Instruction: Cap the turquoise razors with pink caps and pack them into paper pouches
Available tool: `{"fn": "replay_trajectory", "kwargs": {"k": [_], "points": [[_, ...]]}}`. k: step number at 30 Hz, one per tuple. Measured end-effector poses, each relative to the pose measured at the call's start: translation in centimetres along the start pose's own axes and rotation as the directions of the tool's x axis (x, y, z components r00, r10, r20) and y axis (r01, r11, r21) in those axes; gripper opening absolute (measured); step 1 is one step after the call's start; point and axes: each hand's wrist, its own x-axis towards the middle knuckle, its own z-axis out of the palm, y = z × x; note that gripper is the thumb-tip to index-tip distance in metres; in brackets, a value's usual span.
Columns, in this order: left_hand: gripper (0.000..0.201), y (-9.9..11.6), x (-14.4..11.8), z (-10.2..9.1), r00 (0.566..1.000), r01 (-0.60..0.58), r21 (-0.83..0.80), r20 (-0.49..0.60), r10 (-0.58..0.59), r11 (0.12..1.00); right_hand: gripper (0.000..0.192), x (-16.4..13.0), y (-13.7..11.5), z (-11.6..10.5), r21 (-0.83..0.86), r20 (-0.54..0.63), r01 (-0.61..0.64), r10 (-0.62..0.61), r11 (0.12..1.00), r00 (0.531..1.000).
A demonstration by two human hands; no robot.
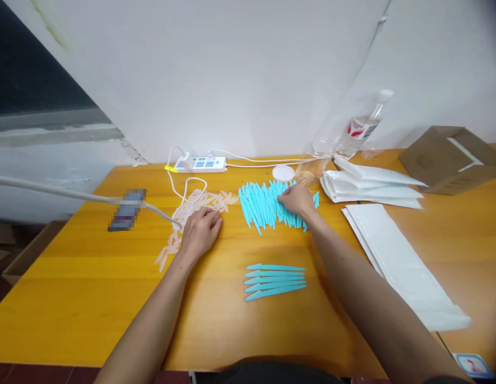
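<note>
Right grip (298, 200) pinching into the big blue stick pile (268, 208), left grip (200, 232) flat & loose on the pink bits (200, 205); only 5 sticks (275, 281) lined up on the bench (92, 277) so far, tons left imo.

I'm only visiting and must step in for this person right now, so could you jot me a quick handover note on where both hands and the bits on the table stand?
Left hand: flat, palm down on the pale pink pieces.
Right hand: resting on the big pile of turquoise pieces, fingers on them; grip unclear.
Done: five turquoise pieces lie in a neat row near the table's front edge.
Left: both piles are loose. White bags lie to the right, beside a cardboard box.
</note>
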Motion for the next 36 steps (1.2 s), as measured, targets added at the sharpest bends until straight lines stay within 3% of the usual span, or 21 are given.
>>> {"fn": "replay_trajectory", "kwargs": {"k": [4, 12, 15, 19, 26, 30, 33, 36], "points": [[0.022, -0.1, 1.4, 0.6, 0.998, 0.046, 0.158, 0.03, -0.052, 0.986, 0.017, 0.2, -0.5, 0.3, -0.005, 0.01, -0.009, 0.009, 1.0, 1.0], [0.023, 0.2, 1.9, 0.8, 0.997, 0.061, 0.187, 0.032, -0.068, 0.981, 0.015, -0.2, -1.1, -0.7, 0.066, -0.018, 0.015, -0.014, 0.998, 1.0], [0.024, 0.1, 2.0, 0.8, 0.998, 0.041, 0.21, 0.045, -0.051, 0.977, 0.017, -2.3, -0.3, -1.4, 0.184, -0.054, 0.103, -0.095, 0.977, 0.994], [0.028, 0.0, 2.0, 1.0, 0.998, 0.019, 0.233, 0.058, -0.033, 0.972, 0.022, -6.6, 2.0, -0.8, 0.409, 0.004, 0.23, -0.254, 0.883, 0.967], [0.03, 0.8, 1.8, 1.3, 0.998, 0.045, 0.226, 0.029, -0.053, 0.973, 0.026, -11.6, 3.8, 1.2, 0.415, -0.012, 0.472, -0.514, 0.778, 0.858], [0.026, 2.1, 0.9, 0.2, 0.999, 0.051, 0.153, -0.005, -0.051, 0.987, 0.029, -11.8, 4.0, 1.9, 0.374, -0.068, 0.572, -0.594, 0.73, 0.802], [0.024, 3.5, -0.6, -0.7, 0.998, 0.037, -0.136, 0.064, -0.029, 0.99, 0.026, -11.7, 4.5, 2.5, 0.381, -0.101, 0.623, -0.638, 0.684, 0.763], [0.024, 4.9, -2.2, -0.6, 0.986, 0.074, -0.429, 0.168, -0.001, 0.9, 0.026, -11.6, 4.8, 2.8, 0.381, -0.114, 0.653, -0.667, 0.655, 0.736]]}}
